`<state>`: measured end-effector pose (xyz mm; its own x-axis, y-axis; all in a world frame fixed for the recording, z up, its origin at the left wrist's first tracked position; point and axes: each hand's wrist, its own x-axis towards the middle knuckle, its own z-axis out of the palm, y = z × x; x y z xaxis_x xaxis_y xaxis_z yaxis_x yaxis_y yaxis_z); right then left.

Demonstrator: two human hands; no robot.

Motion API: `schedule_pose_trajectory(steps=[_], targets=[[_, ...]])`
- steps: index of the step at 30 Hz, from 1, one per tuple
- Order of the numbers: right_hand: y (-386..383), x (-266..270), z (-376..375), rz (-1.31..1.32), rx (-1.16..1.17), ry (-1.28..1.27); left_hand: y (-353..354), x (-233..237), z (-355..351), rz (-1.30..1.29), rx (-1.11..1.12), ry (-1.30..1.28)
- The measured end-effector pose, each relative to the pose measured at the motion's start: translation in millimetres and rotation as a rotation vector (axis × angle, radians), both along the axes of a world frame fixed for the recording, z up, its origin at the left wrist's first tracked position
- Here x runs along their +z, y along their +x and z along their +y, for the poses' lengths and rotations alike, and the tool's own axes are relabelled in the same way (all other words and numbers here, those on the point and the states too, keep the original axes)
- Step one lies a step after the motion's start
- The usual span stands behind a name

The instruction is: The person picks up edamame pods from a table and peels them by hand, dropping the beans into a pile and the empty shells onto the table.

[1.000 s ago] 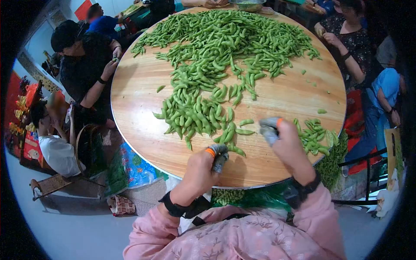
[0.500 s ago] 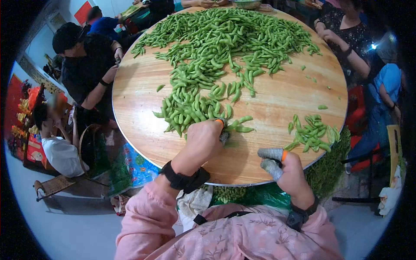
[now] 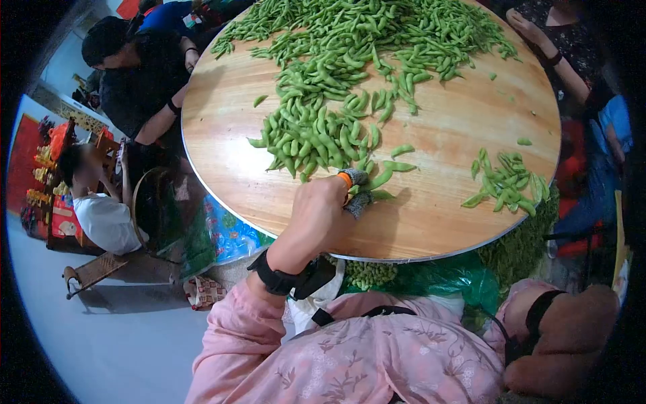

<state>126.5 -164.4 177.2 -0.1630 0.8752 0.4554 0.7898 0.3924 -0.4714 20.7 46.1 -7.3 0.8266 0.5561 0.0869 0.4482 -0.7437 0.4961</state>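
My left hand (image 3: 321, 205) is over the near part of the round wooden table, with grey knitted covers and an orange band on its fingers. Its thumb and forefinger are closed on a green soybean pod (image 3: 381, 180) at the near edge of the heap. A few loose pods (image 3: 402, 151) lie just beyond the fingertips. My right hand (image 3: 568, 340) is off the table at the lower right, close to the camera, dark and blurred. Its fingertips are hidden, so I cannot make out whether it holds anything.
A large pile of soybean pods (image 3: 377, 34) spreads across the far side of the table (image 3: 269, 215). A smaller cluster of pods (image 3: 508, 182) lies near the right rim. Below the edge are green plastic (image 3: 431, 286) and more greens. People sit around the table, left and right.
My right hand has left the table and swung down and right, towards my body. My left hand stays by the near pods. The view has tipped, so the table appears higher.
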Motion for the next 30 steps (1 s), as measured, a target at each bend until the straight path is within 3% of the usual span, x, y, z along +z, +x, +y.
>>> schedule_pose_trajectory(steps=[4, 6, 7, 10, 12, 15, 18, 19, 21, 26, 28, 30], targets=[[12, -14, 10, 0.05, -0.104, -0.022, 1, 1, -7, 0.106, -0.007, -0.042], [20, -29, 15, 0.078, -0.166, -0.019, -2, -8, -8, -0.214, -0.053, -0.37], [23, -37, 18, 0.092, -0.196, -0.01, -3, 5, -12, -0.081, -0.01, -0.454], [29, -67, 28, 0.116, -0.284, 0.011, -4, 11, -18, -0.278, -0.156, -0.442], [30, -94, 37, 0.116, -0.316, -0.042, -6, 16, -18, -0.106, -0.235, -0.319], [26, -138, 49, 0.039, -0.315, -0.145, -9, 22, -20, -0.107, -0.322, -0.292], [23, -145, 52, 0.098, -0.325, -0.266, -8, 29, -23, -0.061, -0.353, -0.225], [21, -150, 54, 0.094, -0.327, -0.263, -8, 27, -25, -0.167, -0.233, -0.46], [15, -162, 58, 0.382, -0.28, -0.182, -8, 17, -28, -0.423, -0.095, -0.826], [2, -180, 59, 0.661, -0.215, -0.267, -1, -6, -41, -0.61, -0.084, -0.829], [6, -174, 52, 0.876, -0.321, -0.352, -2, 3, -41, -0.752, -0.065, -1.143], [9, -178, 50, 0.934, -0.281, -0.342, -8, 5, -39, -0.646, -0.053, -1.142]])
